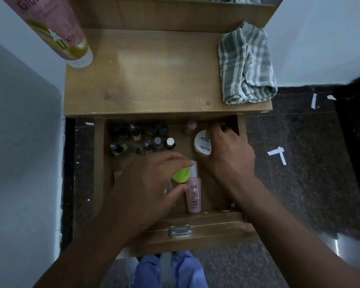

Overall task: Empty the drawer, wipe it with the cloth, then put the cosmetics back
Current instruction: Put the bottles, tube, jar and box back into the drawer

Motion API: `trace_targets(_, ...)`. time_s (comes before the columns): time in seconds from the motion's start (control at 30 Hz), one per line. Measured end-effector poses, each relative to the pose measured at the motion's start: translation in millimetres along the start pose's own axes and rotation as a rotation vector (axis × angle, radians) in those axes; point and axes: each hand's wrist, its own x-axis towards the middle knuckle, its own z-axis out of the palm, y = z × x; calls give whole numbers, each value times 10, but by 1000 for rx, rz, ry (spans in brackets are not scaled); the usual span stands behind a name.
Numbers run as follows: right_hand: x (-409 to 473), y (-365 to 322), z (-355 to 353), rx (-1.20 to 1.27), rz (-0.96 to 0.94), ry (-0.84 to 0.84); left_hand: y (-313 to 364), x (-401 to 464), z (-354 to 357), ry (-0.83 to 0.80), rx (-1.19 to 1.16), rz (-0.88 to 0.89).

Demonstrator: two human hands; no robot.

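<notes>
**Drawer open and still full, both hands inside**

Drawer [100, 163] of the wooden bedside unit stands pulled out toward the person, cosmetics still in it. The left hand [146, 183] reaches in from the near left, fingers curled over a lime-green cap [181, 175], thumb below it; it appears to grip the thing under that cap, though the body of that item is hidden by the hand. Just to the right of the cap lies a pink bottle [193, 196] on its side, its base toward the drawer front. The right hand [229, 150] is at the far right corner, fingers bent down into the back of the drawer; I cannot tell whether they hold anything. Its thumb side partly covers a round white jar [202, 144] lettered "POLISH".

Toward the back left stands a cluster of small nail-polish bottles [141, 140], mostly dark-capped, one white-capped. A small pinkish bottle [190, 127] stands near the back edge, between the cluster and the jar.

On the unit's top [154, 80] a grey-and-white striped cloth [247, 65] lies crumpled at the right end, well apart from the hands. At the top's left rear corner a large pink tube [56, 30] looms close to the camera, cut off by the frame edge. A metal handle [180, 231] sits on the drawer front. Scraps of white paper [277, 153] lie on the dark floor to the right.

The drawer's back row is in shadow, labels unreadable.
</notes>
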Motion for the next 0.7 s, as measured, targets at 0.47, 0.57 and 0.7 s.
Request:
trace_targets(0.47,119,-28,87,281,-86,235,248,358,-54,214,32,-76)
trace_targets(0.57,208,-60,158,284,-91,242,273,483,-18,148,132,-86)
trace_targets(0.7,258,-76,245,318,-85,247,251,567,7,54,258,-67)
